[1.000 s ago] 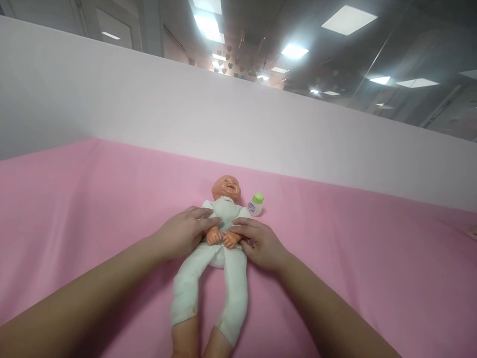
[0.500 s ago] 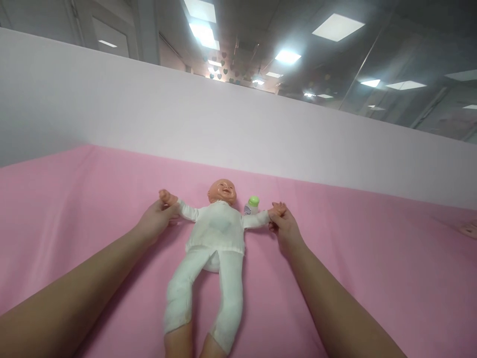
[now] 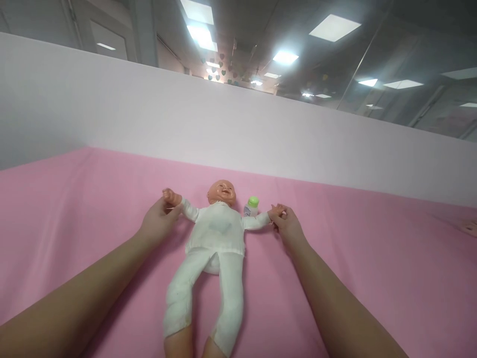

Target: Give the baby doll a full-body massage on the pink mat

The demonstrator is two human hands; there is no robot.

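Observation:
A baby doll (image 3: 218, 228) with a cloth-white torso and legs lies on its back on a pink sheet (image 3: 112, 199), arms spread to both sides. My left hand (image 3: 160, 219) is closed on the doll's hand at the left of the view, thumb on top near the wrist. On the other side, my right hand (image 3: 288, 223) pinches the doll's other hand between thumb and fingers. Beside the doll's head and above that arm is a small bottle (image 3: 252, 206) with a green cap, its lower part hidden by the doll's arm. The doll's feet lie beyond the lower edge.
A white wall or panel (image 3: 223, 124) rises behind the sheet. Above it, glass shows ceiling lights and a room. At the far right edge lies part of a skin-toned object (image 3: 469, 227), cut off by the frame.
The doll's hand in my left hand has shifted slightly right and inward, its arm more bent. My right hand has barely moved and keeps its hold. The bottle stays put.

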